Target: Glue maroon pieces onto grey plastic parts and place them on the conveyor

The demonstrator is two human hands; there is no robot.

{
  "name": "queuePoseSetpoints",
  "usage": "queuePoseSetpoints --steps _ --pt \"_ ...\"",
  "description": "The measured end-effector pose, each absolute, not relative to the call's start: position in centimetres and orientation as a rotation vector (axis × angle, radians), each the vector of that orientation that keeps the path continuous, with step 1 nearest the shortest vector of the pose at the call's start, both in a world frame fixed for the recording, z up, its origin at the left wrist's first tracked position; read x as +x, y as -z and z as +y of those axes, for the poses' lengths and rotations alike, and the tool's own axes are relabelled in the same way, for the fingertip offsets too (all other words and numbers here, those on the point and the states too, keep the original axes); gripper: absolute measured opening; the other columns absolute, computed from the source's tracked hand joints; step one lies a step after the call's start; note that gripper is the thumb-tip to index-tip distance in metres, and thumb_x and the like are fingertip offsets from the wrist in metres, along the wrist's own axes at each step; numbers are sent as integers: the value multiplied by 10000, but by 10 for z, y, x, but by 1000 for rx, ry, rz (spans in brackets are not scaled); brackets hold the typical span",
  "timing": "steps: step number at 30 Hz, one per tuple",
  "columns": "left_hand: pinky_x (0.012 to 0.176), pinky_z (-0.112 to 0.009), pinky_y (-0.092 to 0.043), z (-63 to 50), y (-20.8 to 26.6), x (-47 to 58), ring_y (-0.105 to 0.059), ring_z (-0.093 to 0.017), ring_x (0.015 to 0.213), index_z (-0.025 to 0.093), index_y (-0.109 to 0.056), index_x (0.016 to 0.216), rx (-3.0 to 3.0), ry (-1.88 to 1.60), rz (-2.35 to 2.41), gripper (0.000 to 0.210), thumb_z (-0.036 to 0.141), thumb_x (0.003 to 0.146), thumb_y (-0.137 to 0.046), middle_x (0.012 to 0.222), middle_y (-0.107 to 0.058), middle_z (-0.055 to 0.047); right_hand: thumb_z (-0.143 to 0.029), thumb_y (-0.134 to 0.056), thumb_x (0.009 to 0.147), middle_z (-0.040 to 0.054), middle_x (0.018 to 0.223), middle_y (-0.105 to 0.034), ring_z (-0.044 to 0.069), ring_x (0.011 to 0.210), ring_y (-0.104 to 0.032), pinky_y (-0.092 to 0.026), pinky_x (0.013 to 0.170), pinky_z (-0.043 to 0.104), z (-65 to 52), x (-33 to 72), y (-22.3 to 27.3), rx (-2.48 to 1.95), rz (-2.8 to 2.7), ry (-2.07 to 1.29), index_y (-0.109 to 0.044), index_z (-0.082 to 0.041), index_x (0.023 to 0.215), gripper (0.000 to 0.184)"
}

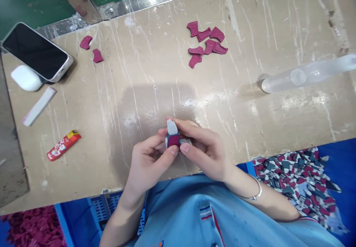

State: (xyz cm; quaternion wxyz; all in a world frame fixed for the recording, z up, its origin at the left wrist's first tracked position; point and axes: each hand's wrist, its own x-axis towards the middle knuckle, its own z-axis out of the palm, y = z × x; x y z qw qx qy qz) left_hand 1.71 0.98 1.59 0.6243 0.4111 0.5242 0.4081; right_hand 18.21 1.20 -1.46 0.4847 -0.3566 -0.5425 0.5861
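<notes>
A small plastic part point(172, 136) in grey, dark blue and maroon is held between both hands, close to the table's near edge. My left hand point(150, 158) pinches it from the left, with the thumb pressed on its maroon face. From the right, my right hand point(205, 147) grips the same part, thumb at its lower right and fingers curled behind. The fingers hide much of its sides. Several loose maroon pieces point(210, 46) lie beyond the hands, and two more maroon pieces point(98, 55) lie at the far left.
A phone point(39, 52) rests by a white case point(27, 78) at the left, with a white strip point(39, 106) and a red packet point(63, 145) nearer. At the right lies a translucent bottle point(308, 73). Below the table are maroon pieces point(35, 226) and a pile of mixed parts point(300, 184).
</notes>
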Motion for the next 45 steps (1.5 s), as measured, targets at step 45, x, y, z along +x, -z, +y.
queuePoseSetpoints --steps 45 --pt "870 -365 -714 9 -15 10 -859 -272 812 207 -888 1003 704 -823 966 279 442 861 -935 789 -848 -67 -640 -530 1109 72 1267 -836 258 1207 -788 -636 1093 466 7 184 18 -943 -1193 -1521 -706 -301 1489 539"
